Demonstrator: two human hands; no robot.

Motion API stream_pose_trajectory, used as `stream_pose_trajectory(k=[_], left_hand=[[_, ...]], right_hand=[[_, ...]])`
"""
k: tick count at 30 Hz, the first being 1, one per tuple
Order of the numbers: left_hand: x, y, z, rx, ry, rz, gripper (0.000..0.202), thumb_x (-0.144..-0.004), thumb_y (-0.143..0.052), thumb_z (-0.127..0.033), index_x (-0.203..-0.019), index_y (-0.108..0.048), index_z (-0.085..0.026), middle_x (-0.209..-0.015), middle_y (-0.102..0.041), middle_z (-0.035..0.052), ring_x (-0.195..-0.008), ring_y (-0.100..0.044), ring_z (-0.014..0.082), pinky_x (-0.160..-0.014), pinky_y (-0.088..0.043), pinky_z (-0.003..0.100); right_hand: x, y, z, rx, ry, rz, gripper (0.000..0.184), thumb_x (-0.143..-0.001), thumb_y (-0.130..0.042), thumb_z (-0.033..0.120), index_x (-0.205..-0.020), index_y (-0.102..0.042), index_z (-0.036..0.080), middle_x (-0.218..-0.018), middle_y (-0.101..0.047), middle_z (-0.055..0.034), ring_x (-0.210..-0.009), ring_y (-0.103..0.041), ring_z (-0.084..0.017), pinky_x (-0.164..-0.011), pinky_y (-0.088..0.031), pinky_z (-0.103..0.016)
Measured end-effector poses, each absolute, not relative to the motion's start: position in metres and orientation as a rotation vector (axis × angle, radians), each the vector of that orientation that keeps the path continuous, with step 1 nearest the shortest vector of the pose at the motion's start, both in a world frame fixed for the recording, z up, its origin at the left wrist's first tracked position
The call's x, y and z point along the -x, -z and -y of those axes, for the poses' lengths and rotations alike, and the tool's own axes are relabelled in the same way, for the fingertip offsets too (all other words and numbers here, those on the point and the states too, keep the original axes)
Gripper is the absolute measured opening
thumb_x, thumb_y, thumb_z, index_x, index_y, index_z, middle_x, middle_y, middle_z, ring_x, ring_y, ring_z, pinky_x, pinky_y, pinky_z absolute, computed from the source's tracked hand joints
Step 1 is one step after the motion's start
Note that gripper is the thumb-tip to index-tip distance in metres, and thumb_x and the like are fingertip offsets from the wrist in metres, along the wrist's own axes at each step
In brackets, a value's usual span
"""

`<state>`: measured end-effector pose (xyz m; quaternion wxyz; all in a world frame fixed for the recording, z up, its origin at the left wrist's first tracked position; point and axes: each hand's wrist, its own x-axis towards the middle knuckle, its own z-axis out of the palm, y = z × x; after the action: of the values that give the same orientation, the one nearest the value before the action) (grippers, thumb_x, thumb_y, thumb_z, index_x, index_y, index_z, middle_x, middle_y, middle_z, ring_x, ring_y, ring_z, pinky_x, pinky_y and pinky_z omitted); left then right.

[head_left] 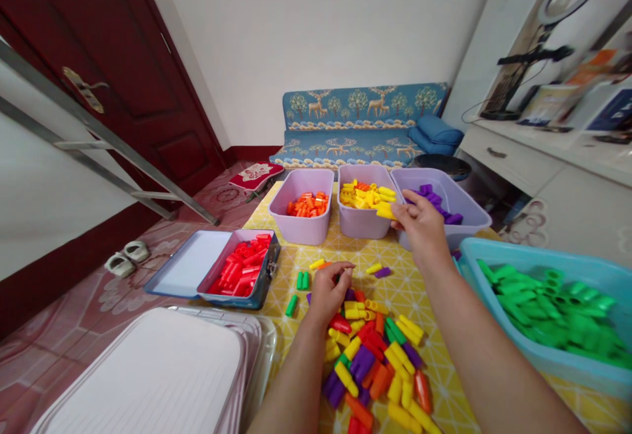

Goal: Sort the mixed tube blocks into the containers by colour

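My right hand pinches a yellow plastic tube piece at the front rim of the middle lilac bin, which holds yellow pieces and a little orange. My left hand, fingers curled, hovers at the far edge of a mixed pile of plastic tube pieces; whatever its fingertips hold is hidden. Orange pieces fill part of the left lilac bin, and purple pieces lie in the right lilac bin. A few green pieces lie left of my left hand.
A metal case of red pieces stands open at left, behind stacked white lids. The turquoise bin of green pieces stands at right. Beyond the yellow-clothed table are a blue sofa, a stool and a ladder.
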<state>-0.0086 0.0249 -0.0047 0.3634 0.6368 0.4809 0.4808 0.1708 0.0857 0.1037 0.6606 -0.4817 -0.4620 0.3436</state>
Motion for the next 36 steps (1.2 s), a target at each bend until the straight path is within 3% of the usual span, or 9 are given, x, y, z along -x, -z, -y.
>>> stream_pose_trajectory(k=[7,10,13,17,21,23,28,31,36], left_hand=[[0.008,0.007,-0.026,-1.658,-1.234,-1.271,0.025,-0.087,-0.051,-0.030,-0.096,-0.069,-0.016,-0.068,-0.065,0.0014,-0.063,-0.058,0.0126,-0.063,-0.044,0.023],[0.007,0.008,-0.027,-1.665,-1.244,-1.275,0.024,-0.086,-0.051,-0.029,-0.096,-0.070,-0.016,-0.069,-0.066,0.0016,-0.063,-0.059,0.0126,-0.064,-0.045,0.023],[0.008,0.008,-0.027,-1.659,-1.237,-1.273,0.025,-0.086,-0.051,-0.028,-0.096,-0.070,-0.015,-0.069,-0.066,0.0020,-0.063,-0.059,0.0128,-0.064,-0.045,0.023],[0.008,0.009,-0.026,-1.661,-1.235,-1.267,0.024,-0.085,-0.051,-0.025,-0.098,-0.070,-0.016,-0.073,-0.068,0.0027,-0.065,-0.060,0.0130,-0.065,-0.046,0.023],[0.008,0.008,-0.025,-1.666,-1.224,-1.275,0.024,-0.085,-0.051,-0.026,-0.097,-0.070,-0.016,-0.071,-0.067,0.0024,-0.064,-0.060,0.0131,-0.064,-0.046,0.023],[0.009,0.008,-0.025,-1.667,-1.220,-1.275,0.024,-0.085,-0.051,-0.026,-0.097,-0.069,-0.016,-0.069,-0.066,0.0020,-0.064,-0.060,0.0133,-0.065,-0.046,0.023],[0.009,0.011,-0.027,-1.669,-1.227,-1.293,0.024,-0.084,-0.051,-0.024,-0.097,-0.070,-0.016,-0.069,-0.067,0.0015,-0.063,-0.060,0.0129,-0.064,-0.046,0.023],[0.009,0.013,-0.028,-1.647,-1.231,-1.292,0.024,-0.084,-0.052,-0.025,-0.096,-0.070,-0.015,-0.068,-0.067,0.0018,-0.063,-0.061,0.0131,-0.064,-0.047,0.023],[0.014,-0.009,-0.024,-1.584,-1.341,-1.319,0.027,-0.087,-0.050,-0.032,-0.094,-0.069,-0.014,-0.078,-0.070,0.0044,-0.076,-0.065,0.0156,-0.074,-0.050,0.026]], right_hand=[[-0.168,-0.067,-0.063,1.317,-1.133,1.536,0.023,-0.067,-0.068,0.031,-0.083,-0.069,0.016,-0.067,-0.065,-0.0015,-0.053,-0.056,-0.012,-0.048,-0.048,-0.023],[-0.169,-0.060,-0.061,1.325,-1.226,1.710,0.017,-0.066,-0.068,0.028,-0.077,-0.070,0.015,-0.068,-0.067,-0.0034,-0.056,-0.059,-0.013,-0.051,-0.051,-0.025],[-0.167,-0.074,-0.067,1.228,-1.012,1.405,0.032,-0.069,-0.068,0.034,-0.097,-0.066,0.018,-0.090,-0.069,-0.0064,-0.067,-0.065,-0.016,-0.061,-0.055,-0.030],[-0.164,-0.092,-0.063,0.992,-0.778,1.175,0.052,-0.074,-0.067,0.038,-0.122,-0.052,0.025,-0.127,-0.056,-0.0100,-0.099,-0.065,-0.020,-0.085,-0.053,-0.037],[-0.166,-0.070,-0.016,1.239,-0.815,1.430,0.040,-0.082,-0.058,0.043,-0.116,-0.056,0.022,-0.117,-0.063,-0.0111,-0.100,-0.064,-0.024,-0.088,-0.051,-0.044],[-0.169,-0.049,0.023,1.349,-0.683,1.678,0.046,-0.082,-0.058,0.045,-0.122,-0.054,0.023,-0.122,-0.060,-0.0117,-0.110,-0.059,-0.027,-0.095,-0.046,-0.048],[-0.172,-0.001,0.116,1.272,-0.091,2.242,0.094,-0.066,-0.063,0.067,-0.144,-0.033,0.025,-0.150,-0.030,-0.0166,-0.133,-0.032,-0.043,-0.103,-0.027,-0.065],[-0.165,0.011,0.133,1.136,0.110,2.404,0.092,-0.064,-0.061,0.072,-0.143,-0.036,0.032,-0.154,-0.023,-0.0120,-0.136,-0.025,-0.045,-0.104,-0.016,-0.069],[-0.145,0.007,0.100,1.363,0.000,2.393,0.083,-0.064,-0.068,0.065,-0.138,-0.040,0.040,-0.157,-0.018,-0.0040,-0.140,-0.015,-0.041,-0.107,-0.009,-0.068]])
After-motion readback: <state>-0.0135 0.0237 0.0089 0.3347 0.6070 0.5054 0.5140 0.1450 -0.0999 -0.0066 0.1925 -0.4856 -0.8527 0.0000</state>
